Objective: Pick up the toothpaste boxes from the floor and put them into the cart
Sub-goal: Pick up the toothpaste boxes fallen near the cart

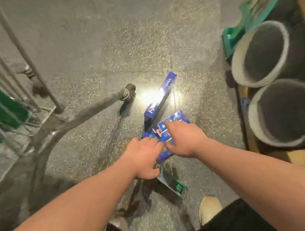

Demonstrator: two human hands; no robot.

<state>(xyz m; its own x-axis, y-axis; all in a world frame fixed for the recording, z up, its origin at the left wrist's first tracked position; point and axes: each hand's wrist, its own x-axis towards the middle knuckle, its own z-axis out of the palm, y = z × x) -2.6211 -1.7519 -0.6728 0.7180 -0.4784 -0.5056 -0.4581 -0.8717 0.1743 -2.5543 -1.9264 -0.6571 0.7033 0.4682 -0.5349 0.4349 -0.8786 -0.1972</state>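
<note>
Several blue toothpaste boxes lie on the grey speckled floor. One long blue box [160,97] lies farther away, angled up to the right. A flat blue box [176,120] sits under both hands. My left hand [144,157] rests on its near left end, fingers spread over it. My right hand [182,138] presses on its top, fingers curled at the far edge. A box with a green end [171,182] lies just below my left hand. The metal cart [16,102] stands to the left. The picture is blurred, so the grip is unclear.
A cart wheel [128,92] sits close to the far box. Two large grey tubes [268,85] lie stacked at the right, beside green packaging [233,38]. My shoes [209,210] show at the bottom. A bright light glare falls on the floor by the far box.
</note>
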